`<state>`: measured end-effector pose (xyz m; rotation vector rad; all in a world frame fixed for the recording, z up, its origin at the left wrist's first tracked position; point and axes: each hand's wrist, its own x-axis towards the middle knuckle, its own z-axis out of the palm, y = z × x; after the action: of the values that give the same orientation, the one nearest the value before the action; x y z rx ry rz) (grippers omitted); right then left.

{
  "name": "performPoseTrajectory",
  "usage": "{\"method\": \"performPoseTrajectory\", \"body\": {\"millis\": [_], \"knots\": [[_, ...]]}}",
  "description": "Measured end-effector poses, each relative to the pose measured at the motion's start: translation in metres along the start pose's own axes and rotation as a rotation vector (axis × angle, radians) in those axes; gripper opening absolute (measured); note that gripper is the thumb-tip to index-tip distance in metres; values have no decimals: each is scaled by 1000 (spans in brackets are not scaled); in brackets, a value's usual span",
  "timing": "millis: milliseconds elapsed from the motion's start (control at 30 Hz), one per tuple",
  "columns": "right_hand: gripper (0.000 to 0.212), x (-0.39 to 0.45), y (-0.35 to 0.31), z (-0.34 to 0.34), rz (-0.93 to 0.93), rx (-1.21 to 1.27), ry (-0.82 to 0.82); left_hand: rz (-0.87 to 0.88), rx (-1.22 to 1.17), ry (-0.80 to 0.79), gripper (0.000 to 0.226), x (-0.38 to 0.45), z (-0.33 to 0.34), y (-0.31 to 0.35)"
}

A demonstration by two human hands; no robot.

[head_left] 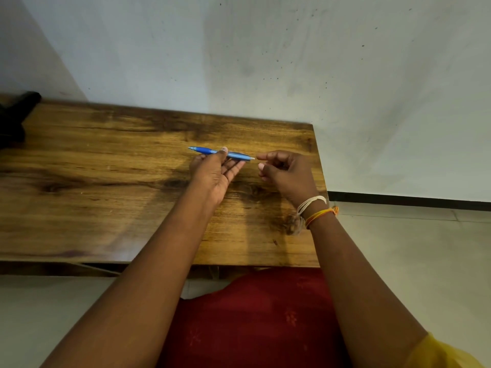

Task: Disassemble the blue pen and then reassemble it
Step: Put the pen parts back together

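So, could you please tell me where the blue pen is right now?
In the head view, the blue pen is held in the left hand above the wooden table, its tip beside the right hand.

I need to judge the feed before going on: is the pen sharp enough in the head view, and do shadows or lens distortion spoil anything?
Head view: the pen is sharp and evenly lit in the left hand; soft arm shadows fall on the table below both hands, not over the pen; the right hand is clear; wide-angle bending curves the table edges and wall; no glare.
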<state>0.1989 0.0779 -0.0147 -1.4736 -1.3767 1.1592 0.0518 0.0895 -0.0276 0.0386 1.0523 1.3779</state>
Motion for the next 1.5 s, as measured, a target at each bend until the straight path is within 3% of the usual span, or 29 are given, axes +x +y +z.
{"method": "performPoseTrajectory", "body": {"millis": [500, 1133, 1500], "knots": [[13, -1, -1, 3, -72, -98, 137, -4, 60, -60, 39, -2, 1, -1], [9, -2, -3, 3, -61, -85, 102, -21, 87, -124, 33, -4, 3, 1], [9, -5, -8, 1, 8, 161, 67, -43, 69, -185, 25, -6, 2, 3]]}}
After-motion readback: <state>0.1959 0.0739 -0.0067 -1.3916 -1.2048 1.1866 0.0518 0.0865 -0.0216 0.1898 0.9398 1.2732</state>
